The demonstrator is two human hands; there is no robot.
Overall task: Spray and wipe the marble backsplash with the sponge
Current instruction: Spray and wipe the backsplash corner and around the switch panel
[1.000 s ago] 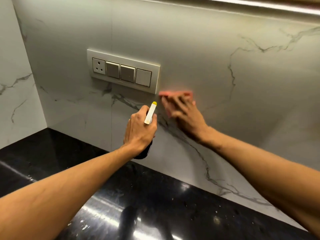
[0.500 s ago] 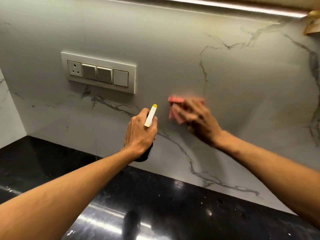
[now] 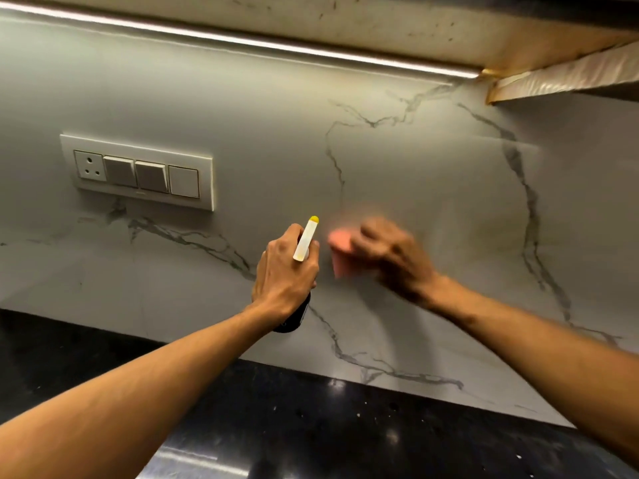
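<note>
One spray bottle (image 3: 305, 240), fingers of left hand (image 3: 284, 273) curled round it. One pink sponge (image 3: 340, 249) at its three o'clock, under right hand (image 3: 392, 259); grip blurred, cannot tell. One switch plate (image 3: 138, 172), ten o'clock.

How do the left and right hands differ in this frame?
The left hand is sharp, its fingers curled round the spray bottle. The right hand is motion-blurred, its finger pose unclear. The left hand carries the bottle, while the right hand has the pink sponge against the marble backsplash. Both sit side by side at similar height.
</note>
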